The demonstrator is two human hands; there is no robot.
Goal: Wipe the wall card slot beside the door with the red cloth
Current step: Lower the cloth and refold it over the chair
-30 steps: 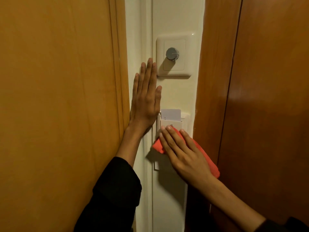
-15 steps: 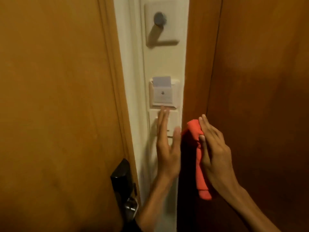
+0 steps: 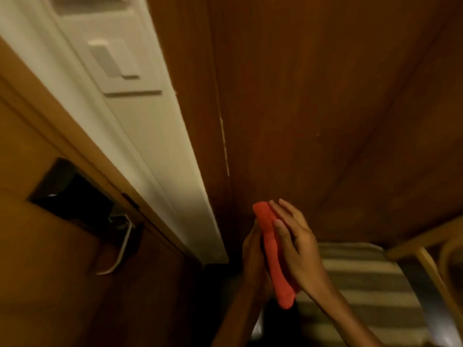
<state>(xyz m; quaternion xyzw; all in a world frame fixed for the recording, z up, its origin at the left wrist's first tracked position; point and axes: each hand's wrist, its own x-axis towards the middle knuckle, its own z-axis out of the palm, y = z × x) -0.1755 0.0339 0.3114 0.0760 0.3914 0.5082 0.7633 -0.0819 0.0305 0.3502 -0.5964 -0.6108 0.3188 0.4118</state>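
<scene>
The red cloth [image 3: 274, 256], folded into a long strip, is pressed between my two hands low in the view, well below the wall plates. My right hand [image 3: 298, 244] lies flat against its right side, fingers pointing up. My left hand [image 3: 253, 256] presses its left side and is partly hidden behind the cloth. On the white wall strip [image 3: 160, 151] at upper left, a white switch plate [image 3: 117, 63] shows blurred. Only a corner of another plate [image 3: 87, 2] shows at the top edge; I cannot tell if that is the card slot.
The wooden door [image 3: 50, 259] with its black lock [image 3: 75, 196] and metal handle [image 3: 120, 249] fills the lower left. A dark wooden panel [image 3: 325, 108] covers the right. A chair with a striped cushion [image 3: 370, 284] and wooden arm [image 3: 426, 246] stands at lower right.
Both hands have left the wall and dropped down, and the left hand has joined the right on the cloth. The view has tilted down and right; the card slot has left the view.
</scene>
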